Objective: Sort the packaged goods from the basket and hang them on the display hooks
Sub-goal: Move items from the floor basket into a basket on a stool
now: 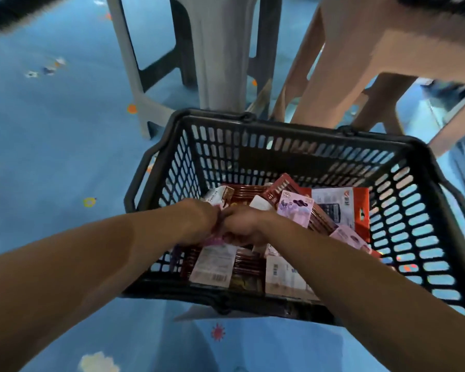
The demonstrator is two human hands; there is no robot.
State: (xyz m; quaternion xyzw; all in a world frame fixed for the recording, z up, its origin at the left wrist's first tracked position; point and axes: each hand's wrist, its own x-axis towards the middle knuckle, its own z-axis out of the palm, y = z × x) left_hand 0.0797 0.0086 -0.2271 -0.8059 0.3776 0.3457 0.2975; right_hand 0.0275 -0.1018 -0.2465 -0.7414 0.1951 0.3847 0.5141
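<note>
A black plastic basket (287,146) stands on the blue floor and holds several flat packets. Among them are a pink cartoon packet (297,209), an orange-red packet (341,204), dark red packets (246,264) and a white-backed packet with a barcode (215,267). Both my hands are down inside the basket, close together at its left middle. My left hand (199,221) and my right hand (243,224) are curled on a pink packet (215,240) whose edge shows just below them. Most of that packet is hidden by my fingers.
A grey plastic stool (215,49) stands right behind the basket. A beige plastic stool (373,63) is behind it to the right. The blue patterned floor (51,143) lies open to the left. No display hooks are in view.
</note>
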